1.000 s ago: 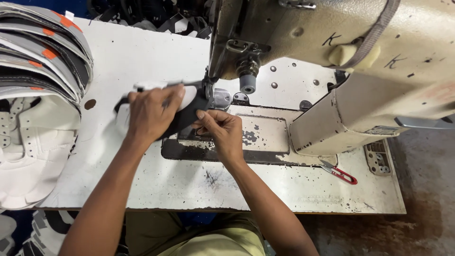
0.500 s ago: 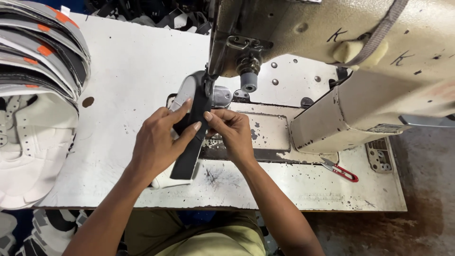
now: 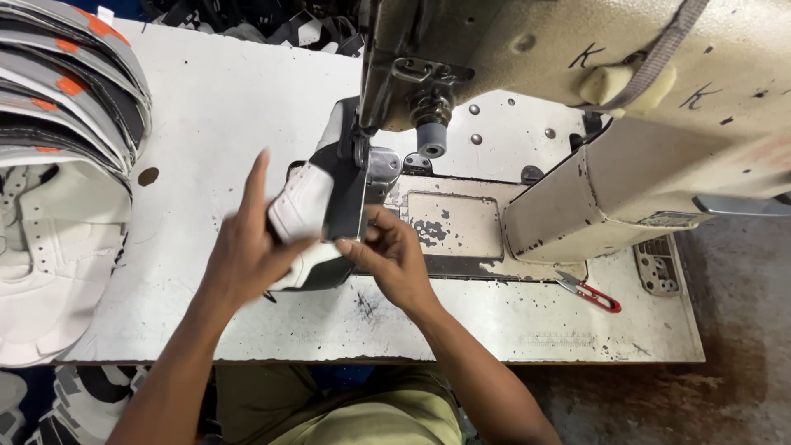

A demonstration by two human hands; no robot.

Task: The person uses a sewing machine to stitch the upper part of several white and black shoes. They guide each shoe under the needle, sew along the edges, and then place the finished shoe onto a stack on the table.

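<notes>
My left hand (image 3: 247,251) lies against the left side of the shoe upper (image 3: 317,210), fingers spread, the forefinger pointing up toward twelve o'clock and the thumb pressed onto the white panel. My right hand (image 3: 391,259) pinches the lower edge of the dark grey strip on the same piece, thumb and forefinger closed on it just at three o'clock of my left thumb. The shoe upper stands tilted up off the desk (image 3: 214,107), white on its left and dark grey on its right, with its top end tucked under the needle area of the sewing machine (image 3: 577,74) at twelve o'clock from my hands.

The machine is a worn cream body that fills the upper right, its arm reaching toward three o'clock. A small grey cylinder (image 3: 431,138) hangs from its head just at one o'clock of the piece. The metal plate (image 3: 449,222) under the machine shows chipped paint, right beside my right hand at three o'clock.

Red-handled snips (image 3: 589,291) lie on the desk at four o'clock, well apart from my hands. At nine o'clock a stack of shoe pieces (image 3: 62,91), grey and white with orange patches, hangs over the desk's left edge, and below it lies a white perforated piece (image 3: 45,247). A small round hole (image 3: 148,175) in the desk sits between that stack and my left hand.
</notes>
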